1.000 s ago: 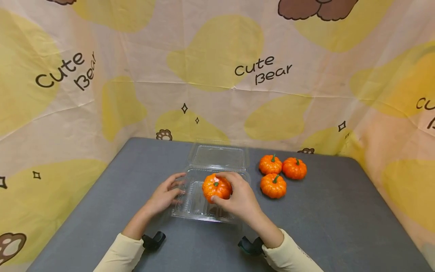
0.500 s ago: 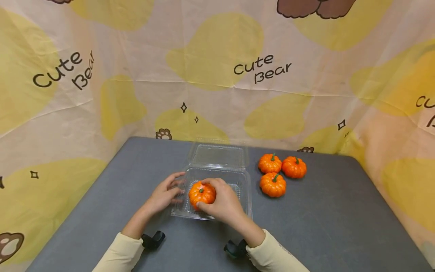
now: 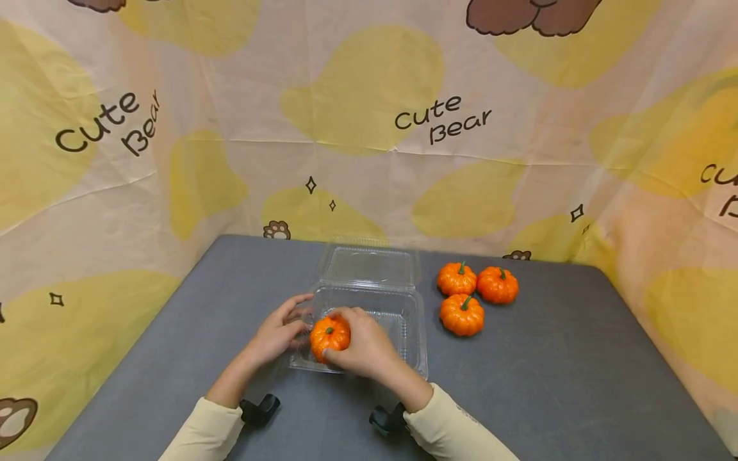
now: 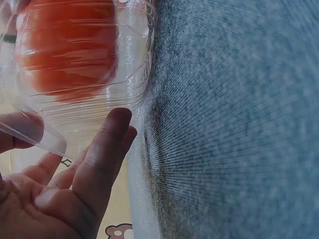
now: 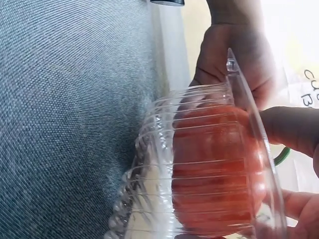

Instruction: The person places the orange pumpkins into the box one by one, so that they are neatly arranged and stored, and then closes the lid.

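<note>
A small orange pumpkin (image 3: pixel 328 338) with a green stem sits inside a clear plastic clamshell box (image 3: pixel 412 333), at its left front part. My right hand (image 3: pixel 366 346) grips the pumpkin from the right, thumb in front and fingers behind. At the box's left wall is my left hand (image 3: pixel 278 333), its fingers spread and slightly bent, touching the plastic. Through the ribbed wall the pumpkin (image 4: pixel 70 50) shows red-orange in the left wrist view. In the right wrist view the pumpkin (image 5: pixel 214 169) also appears behind the clear side. Its underside is hidden in the head view.
The box's lid (image 3: pixel 369 264) lies folded back toward the patterned cloth (image 3: pixel 357 128). Right of the box, three more orange pumpkins (image 3: pixel 462 315) stand close together on the grey table (image 3: pixel 548 358). Black straps (image 3: pixel 261 410) are at the wrists.
My right hand has carried the pumpkin leftward and down, from over the middle of the box into its left front part. My left hand has stayed at the left wall.
</note>
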A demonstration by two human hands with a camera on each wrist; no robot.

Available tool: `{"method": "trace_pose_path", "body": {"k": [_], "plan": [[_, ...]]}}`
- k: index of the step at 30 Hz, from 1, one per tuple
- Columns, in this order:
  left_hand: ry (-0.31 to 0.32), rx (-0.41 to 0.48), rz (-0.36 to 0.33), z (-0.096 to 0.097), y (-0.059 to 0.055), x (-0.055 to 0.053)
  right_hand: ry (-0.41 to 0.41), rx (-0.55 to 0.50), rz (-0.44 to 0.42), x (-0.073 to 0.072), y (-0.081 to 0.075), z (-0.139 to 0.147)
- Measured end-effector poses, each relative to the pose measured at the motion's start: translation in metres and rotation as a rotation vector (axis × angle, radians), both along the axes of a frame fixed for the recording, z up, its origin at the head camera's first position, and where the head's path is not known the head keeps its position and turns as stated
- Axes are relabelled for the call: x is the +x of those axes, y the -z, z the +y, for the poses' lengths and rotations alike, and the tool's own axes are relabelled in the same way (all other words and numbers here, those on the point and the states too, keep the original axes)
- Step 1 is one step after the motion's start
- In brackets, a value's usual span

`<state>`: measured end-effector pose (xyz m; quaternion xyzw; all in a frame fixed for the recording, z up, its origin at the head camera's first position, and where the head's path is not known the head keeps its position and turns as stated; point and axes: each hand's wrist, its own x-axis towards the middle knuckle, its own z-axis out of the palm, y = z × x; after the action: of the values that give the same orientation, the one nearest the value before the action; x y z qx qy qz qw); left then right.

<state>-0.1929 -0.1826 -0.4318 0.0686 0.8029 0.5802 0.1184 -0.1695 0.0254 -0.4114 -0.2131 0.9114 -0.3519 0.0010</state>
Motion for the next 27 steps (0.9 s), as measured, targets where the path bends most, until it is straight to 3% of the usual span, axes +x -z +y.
{"method": "trace_pose_path", "body": {"k": [11,27], "plan": [[-0.006,0.000,0.002,0.0024,0.0012,0.0009,-0.018,0.015,-0.031,-0.0044,0.0068,-0.0024],[-0.005,0.019,0.002,0.0008,0.0033,-0.0012,-0.035,0.056,0.011,-0.0043,0.0056,-0.0027]]}}
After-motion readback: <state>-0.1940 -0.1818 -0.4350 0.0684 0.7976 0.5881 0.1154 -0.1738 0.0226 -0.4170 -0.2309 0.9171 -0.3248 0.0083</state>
